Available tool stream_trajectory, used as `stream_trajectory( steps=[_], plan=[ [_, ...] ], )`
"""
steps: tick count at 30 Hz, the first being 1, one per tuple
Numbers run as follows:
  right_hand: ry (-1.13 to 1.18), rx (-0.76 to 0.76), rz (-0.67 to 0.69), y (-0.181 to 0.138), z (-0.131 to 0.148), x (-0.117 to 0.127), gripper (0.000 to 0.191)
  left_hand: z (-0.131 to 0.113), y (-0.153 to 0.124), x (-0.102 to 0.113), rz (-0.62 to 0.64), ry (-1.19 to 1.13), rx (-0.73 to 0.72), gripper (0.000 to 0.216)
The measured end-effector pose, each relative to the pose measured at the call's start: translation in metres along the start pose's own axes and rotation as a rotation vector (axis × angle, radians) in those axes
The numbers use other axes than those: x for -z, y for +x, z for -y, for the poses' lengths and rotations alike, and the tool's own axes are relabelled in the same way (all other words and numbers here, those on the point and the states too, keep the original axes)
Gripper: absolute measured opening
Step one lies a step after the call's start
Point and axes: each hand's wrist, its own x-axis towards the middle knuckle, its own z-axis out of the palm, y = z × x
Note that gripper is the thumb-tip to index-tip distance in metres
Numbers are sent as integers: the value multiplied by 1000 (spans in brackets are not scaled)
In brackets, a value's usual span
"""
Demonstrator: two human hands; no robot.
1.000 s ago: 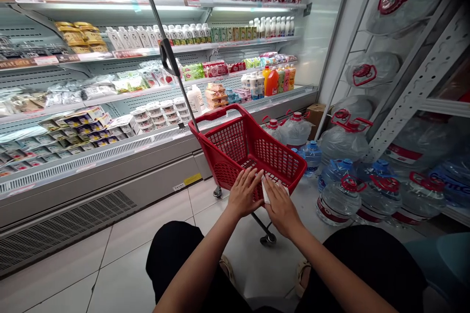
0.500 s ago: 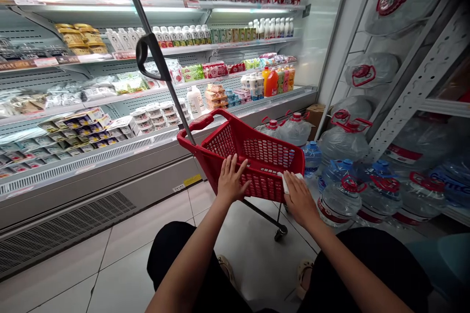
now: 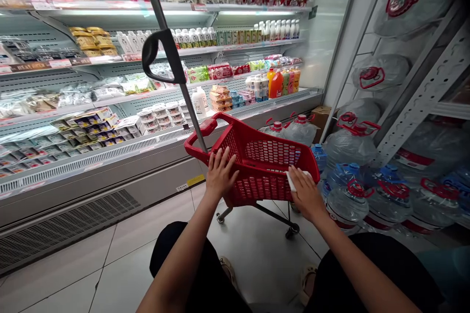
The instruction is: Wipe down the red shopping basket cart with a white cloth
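A small red plastic shopping cart [image 3: 271, 149] with a perforated basket stands in front of me. My left hand [image 3: 220, 171] rests on its near side toward the handle end, fingers spread, with nothing in it. My right hand [image 3: 306, 194] lies over the near rim close to the far right corner. Under its fingers is a white cloth [image 3: 295, 181], pressed against the rim and partly covered by the hand. A grey pole with a black hand loop [image 3: 163, 56] rises from the handle end of the cart.
A refrigerated display case [image 3: 154, 161] with dairy and drinks runs along the left and back. Large water bottles [image 3: 347, 203] with red handles stand on the floor at right, close to my right hand. A white perforated rack post [image 3: 418, 93] rises behind them.
My left hand has slid along the cart's side toward the handle end. The cart sits slightly farther right in view, its wheels showing more. The right hand stays on the rim with the cloth.
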Motion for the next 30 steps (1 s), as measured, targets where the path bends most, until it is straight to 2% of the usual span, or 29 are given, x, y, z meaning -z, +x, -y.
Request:
stream_trajectory(
  steps=[2,4,6,11,13,15,17,21,24,26,30],
  plan=[
    [7,-97,-16,-1,-10,-3,73,-2,1,2,12,6,-8,59],
    [20,-151,-32,5,-4,-7,70,-12,1,1,15,-6,4,60],
    [45,-110,-29,18,18,-12,69,-25,2,-1,9,-24,14,65],
    [145,98,-6,58,92,-18,72,-46,3,-3,44,20,-18,76],
    [167,139,-12,65,103,-15,73,-48,2,-1,60,59,-32,76],
    [167,167,-14,63,96,-11,74,-49,2,1,70,87,-44,78],
    [142,159,-13,53,72,-8,75,-47,2,2,79,101,-52,82],
    [52,11,-17,23,10,-5,73,-48,2,3,92,93,-42,84],
    [39,-90,-18,19,-2,-7,70,-54,4,4,94,72,-17,85],
    [94,-97,-15,30,17,-11,68,-59,5,5,88,62,7,87],
    [322,69,-1,71,95,-19,69,-57,8,12,61,57,3,84]
  ],
)
